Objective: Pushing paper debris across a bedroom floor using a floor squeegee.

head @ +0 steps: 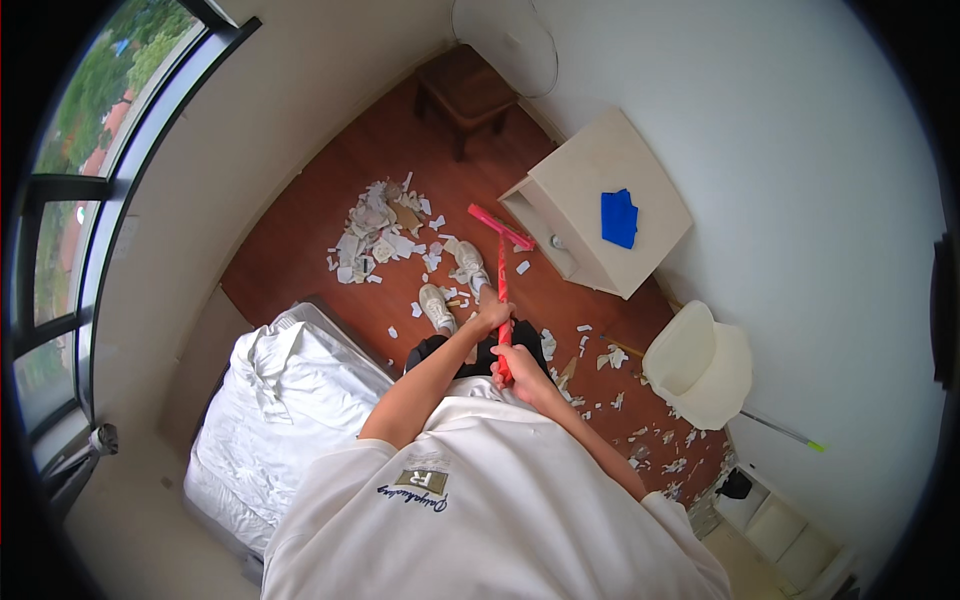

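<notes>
Both of my hands are on the red handle of a broom [503, 274]. My left hand [495, 311] grips it partway along, and my right hand [517, 365] is wrapped around the handle near its end, close to my waist. The broom's pink head [501, 226] rests on the wooden floor beside a low cabinet; its bristles are hard to make out. A heap of torn paper scraps [379, 232] lies ahead and to the left, with loose pieces around my white shoes [436, 306].
Left is a bed with white bedding [292, 405], below a window [67, 247]. A beige cabinet [570, 180] bears a folded blue cloth [619, 219]. A brown stool [466, 84] stands in the far corner. Right are a white chair [701, 364] and more scattered scraps [637, 450].
</notes>
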`<state>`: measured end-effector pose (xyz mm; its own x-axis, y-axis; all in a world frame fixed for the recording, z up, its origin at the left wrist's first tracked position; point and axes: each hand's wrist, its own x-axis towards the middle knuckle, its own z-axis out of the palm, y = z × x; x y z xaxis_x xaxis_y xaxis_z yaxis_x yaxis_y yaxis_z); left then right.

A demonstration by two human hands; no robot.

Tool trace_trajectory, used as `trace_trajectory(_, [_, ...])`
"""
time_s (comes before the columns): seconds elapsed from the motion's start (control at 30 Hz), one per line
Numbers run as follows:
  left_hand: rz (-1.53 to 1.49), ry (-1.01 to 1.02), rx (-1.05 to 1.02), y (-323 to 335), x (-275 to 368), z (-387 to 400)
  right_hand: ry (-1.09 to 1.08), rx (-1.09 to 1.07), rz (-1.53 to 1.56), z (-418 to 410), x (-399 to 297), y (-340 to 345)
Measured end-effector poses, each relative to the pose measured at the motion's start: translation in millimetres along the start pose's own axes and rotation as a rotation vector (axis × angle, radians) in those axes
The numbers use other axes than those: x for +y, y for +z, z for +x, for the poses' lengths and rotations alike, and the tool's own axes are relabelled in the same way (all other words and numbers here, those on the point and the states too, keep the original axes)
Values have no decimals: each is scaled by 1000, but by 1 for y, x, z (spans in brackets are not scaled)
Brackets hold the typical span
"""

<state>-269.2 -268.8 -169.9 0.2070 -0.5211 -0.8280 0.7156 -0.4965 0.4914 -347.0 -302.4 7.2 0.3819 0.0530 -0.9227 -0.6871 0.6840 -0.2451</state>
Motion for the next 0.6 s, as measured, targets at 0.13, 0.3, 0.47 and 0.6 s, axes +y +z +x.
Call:
trace_trajectory(0.13, [76, 29, 23, 0, -19, 14, 31, 15, 23, 1, 8, 2])
trace_trajectory(0.3, [196, -81, -22, 0, -16, 7, 188, -137, 274, -4, 8, -1])
trace_trajectory(0.47, [289, -130, -102, -5, 11, -45, 143, -127, 242, -26, 3, 11])
trace_trajectory(0.6, [213, -23, -40, -8, -10, -39, 115, -121, 143, -36, 8, 15])
